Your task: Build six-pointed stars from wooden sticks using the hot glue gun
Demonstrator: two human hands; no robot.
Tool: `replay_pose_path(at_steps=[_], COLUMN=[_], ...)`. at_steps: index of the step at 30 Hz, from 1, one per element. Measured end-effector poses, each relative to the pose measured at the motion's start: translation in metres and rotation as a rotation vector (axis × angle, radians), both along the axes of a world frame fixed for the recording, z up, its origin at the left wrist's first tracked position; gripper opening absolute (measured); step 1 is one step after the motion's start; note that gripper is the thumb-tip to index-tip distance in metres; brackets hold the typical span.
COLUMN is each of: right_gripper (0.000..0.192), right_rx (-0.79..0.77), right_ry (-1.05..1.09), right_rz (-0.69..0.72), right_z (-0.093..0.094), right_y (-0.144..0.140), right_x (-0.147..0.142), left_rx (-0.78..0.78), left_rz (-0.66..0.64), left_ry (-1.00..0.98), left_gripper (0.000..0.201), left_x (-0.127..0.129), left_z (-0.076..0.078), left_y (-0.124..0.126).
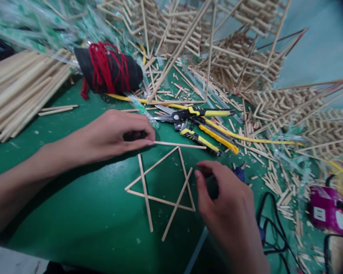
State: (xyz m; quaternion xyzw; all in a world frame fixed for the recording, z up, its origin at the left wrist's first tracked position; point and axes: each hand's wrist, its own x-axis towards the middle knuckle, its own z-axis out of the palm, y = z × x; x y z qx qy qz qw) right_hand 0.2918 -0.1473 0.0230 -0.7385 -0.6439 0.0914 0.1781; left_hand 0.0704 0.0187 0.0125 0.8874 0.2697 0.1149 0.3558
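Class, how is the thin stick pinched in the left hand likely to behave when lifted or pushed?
The thin stick is probably stiff: it looks straight, with the left hand pinching one end. It is likely light, being so slender. Its rounded look suggests it might roll if pushed.

The bare left forearm (pixel 25 180) reaches in from the left edge, its wrist (pixel 53 156) bent, and the left hand (pixel 125 129) points rightward with thumb and index finger closed in a pinch, the other fingers curled. The right hand (pixel 228 194) extends from the lower right, thumb and forefinger curved toward each other, tips just apart
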Motion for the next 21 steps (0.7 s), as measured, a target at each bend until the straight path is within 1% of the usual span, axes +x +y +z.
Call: replay_pose_path(at_steps=[3, 7, 9, 12, 14, 16, 18, 21], right_gripper=[0.016, 0.017, 0.016, 0.016, 0.015, 0.014, 0.017, 0.026], right_rx=[0.05, 0.044, 0.035, 0.033, 0.061, 0.123, 0.179, 0.205], right_ry=[0.034, 0.096, 0.095, 0.061, 0.02, -0.023, -0.059, -0.071], right_rz=[0.049, 0.132, 0.125, 0.078, 0.041, 0.0, -0.033, 0.003], right_z=[0.0004, 0.001, 0.0012, 0.0016, 0.0022, 0.0028, 0.0029, 0.0006], right_y=[0.0017, 0.0041, 0.0036, 0.0011, 0.0001, 0.0011, 0.0041, 0.0095], right_x=[0.0003, -0.0002, 0.0001, 0.0015, 0.0026, 0.0036, 0.0042, 0.0048], left_rx=[0.015, 0.032, 0.026, 0.029, 0.04, 0.046, 0.067, 0.124], left_rz=[-0.004, -0.01, -0.013, -0.019, -0.026, -0.041, -0.076, -0.143], left_ry=[-0.005, 0.007, 0.017, 0.015, 0.015, 0.012, -0.043, -0.168], left_gripper=[0.023, 0.022, 0.023, 0.023, 0.023, 0.023, 0.022, 0.022], left_x=[-0.0019, -0.0025, -0.002, -0.0017, -0.0021, -0.0025, -0.0027, -0.0025], left_z=[-0.0035, -0.0056, -0.0049, -0.0036, -0.0032, -0.0037, -0.0053, -0.0088], left_y=[0.0001, 0.0007, 0.0005, -0.0006, -0.0013, -0.0017, -0.0016, -0.0012])
